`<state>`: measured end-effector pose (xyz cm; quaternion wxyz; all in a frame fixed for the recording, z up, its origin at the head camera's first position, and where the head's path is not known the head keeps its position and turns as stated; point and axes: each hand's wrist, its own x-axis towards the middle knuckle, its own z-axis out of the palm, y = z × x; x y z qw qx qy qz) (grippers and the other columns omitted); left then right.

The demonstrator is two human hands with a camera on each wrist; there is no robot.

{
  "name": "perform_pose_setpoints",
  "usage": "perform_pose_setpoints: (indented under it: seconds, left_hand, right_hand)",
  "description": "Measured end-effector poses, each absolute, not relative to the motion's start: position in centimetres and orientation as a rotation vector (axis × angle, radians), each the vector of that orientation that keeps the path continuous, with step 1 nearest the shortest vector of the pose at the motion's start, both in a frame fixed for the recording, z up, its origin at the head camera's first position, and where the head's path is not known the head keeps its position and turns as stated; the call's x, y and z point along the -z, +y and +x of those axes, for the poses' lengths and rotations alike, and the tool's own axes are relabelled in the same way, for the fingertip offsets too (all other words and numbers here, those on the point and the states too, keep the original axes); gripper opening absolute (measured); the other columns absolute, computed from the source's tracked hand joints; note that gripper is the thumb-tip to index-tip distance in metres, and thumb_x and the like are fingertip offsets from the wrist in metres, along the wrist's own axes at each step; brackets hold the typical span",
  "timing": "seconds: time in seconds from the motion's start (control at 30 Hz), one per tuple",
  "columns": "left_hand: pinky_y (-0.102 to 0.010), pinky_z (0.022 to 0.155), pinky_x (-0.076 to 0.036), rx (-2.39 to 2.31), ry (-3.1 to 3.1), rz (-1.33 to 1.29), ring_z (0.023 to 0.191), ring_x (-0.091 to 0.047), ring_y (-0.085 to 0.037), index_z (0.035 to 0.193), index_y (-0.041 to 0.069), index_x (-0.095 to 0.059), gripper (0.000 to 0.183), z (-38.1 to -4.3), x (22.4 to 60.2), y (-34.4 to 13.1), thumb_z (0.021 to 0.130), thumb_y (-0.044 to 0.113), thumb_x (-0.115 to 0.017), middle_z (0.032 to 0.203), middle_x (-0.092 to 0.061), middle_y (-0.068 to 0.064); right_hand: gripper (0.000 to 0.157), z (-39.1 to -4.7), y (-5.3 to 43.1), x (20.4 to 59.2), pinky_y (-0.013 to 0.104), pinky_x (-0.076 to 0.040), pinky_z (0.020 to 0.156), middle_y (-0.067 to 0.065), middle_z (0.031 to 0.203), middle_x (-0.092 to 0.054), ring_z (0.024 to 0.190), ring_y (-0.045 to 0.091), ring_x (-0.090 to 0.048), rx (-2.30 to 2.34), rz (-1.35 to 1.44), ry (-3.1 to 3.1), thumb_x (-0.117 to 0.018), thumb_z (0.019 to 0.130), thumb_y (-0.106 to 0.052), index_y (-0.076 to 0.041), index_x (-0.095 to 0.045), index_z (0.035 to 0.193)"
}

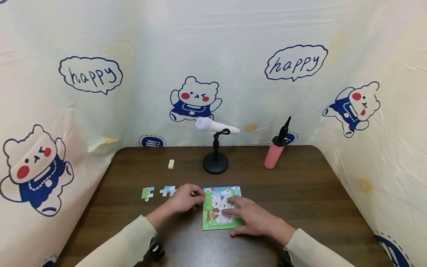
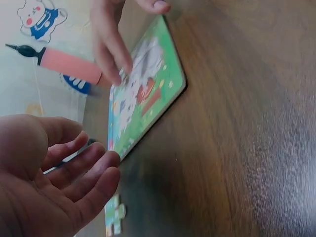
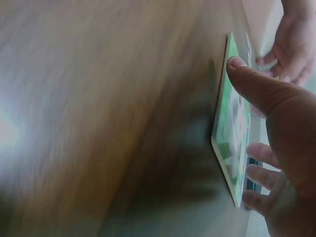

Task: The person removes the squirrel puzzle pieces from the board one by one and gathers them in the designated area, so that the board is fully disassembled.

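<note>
A square jigsaw puzzle board [image 1: 212, 198] with a white cartoon animal and green border lies on the brown table. At its upper left edge is my left hand [image 1: 183, 200], fingertips beside the rim. In the left wrist view the fingers of that left hand [image 2: 59, 177] are loosely bent with nothing between them. My right hand [image 1: 258, 218] is over the board's right side, fingers spread across the picture and thumb near the lower edge. A green puzzle piece [image 1: 146, 193] and a blue one [image 1: 166, 190] lie left of the board, the blue one partly behind my left hand.
A white microphone [image 1: 221, 127] rests on a black stand [image 1: 215, 164] behind the board. To its right stands a pink hand pump [image 1: 273, 156] with a black nozzle. A small cream building brick [image 1: 171, 164] lies at the back left. Printed curtain [image 1: 243, 74] surrounds the table.
</note>
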<state>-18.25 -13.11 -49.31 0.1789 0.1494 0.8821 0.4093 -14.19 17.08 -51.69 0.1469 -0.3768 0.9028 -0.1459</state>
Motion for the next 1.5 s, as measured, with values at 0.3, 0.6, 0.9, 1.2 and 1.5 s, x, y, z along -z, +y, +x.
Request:
perform_pose_setpoints:
  seconds: [0.3,0.6,0.9,1.2,1.5]
  left_hand:
    - [-0.036,0.079,-0.052,-1.103,2.497,0.492,0.085,-0.059,-0.016,0.107,0.008,-0.076,0.014,-18.2,50.3,-11.4,0.096,0.012,-0.068,0.097,-0.070,0.001]
    - [-0.038,0.082,-0.052,-1.069,2.495,0.525,0.085,-0.059,-0.014,0.105,0.009,-0.077,0.012,-18.4,50.5,-11.1,0.095,0.011,-0.070,0.096,-0.071,0.002]
    - [-0.039,0.082,-0.051,-1.052,2.487,0.489,0.085,-0.058,-0.016,0.108,0.009,-0.077,0.014,-18.5,50.5,-11.0,0.097,0.011,-0.069,0.096,-0.070,0.002]
    - [-0.037,0.079,-0.053,-1.090,2.471,0.502,0.083,-0.058,-0.016,0.107,0.006,-0.076,0.014,-18.8,50.8,-10.8,0.096,0.008,-0.068,0.094,-0.069,0.001]
    - [-0.032,0.073,-0.052,-1.160,2.484,0.508,0.079,-0.060,-0.013,0.101,0.001,-0.075,0.016,-19.0,51.2,-10.0,0.088,-0.003,-0.066,0.087,-0.069,-0.003]
  right_hand:
    - [0.061,-13.8,15.7,52.7,0.057,-0.037,0.114,0.007,0.159,-0.042,0.147,0.028,-0.039,0.382,-1.268,2.600,-0.065,0.093,-0.062,-0.042,-0.051,0.149]
    - [0.062,-14.0,15.6,53.1,0.057,-0.037,0.114,0.008,0.161,-0.039,0.148,0.028,-0.037,0.345,-1.298,2.610,-0.062,0.093,-0.065,-0.045,-0.047,0.150]
    - [0.063,-14.0,15.3,52.6,0.056,-0.037,0.115,0.010,0.162,-0.037,0.149,0.028,-0.035,0.294,-1.307,2.590,-0.060,0.094,-0.065,-0.047,-0.043,0.152]
    - [0.063,-14.1,14.7,51.8,0.050,-0.040,0.115,0.010,0.159,-0.044,0.145,0.028,-0.042,0.188,-1.302,2.579,-0.064,0.093,-0.063,-0.044,-0.047,0.151]
    - [0.063,-14.0,14.6,51.6,0.049,-0.041,0.114,0.012,0.156,-0.048,0.144,0.028,-0.044,0.152,-1.345,2.622,-0.066,0.092,-0.063,-0.042,-0.050,0.149]
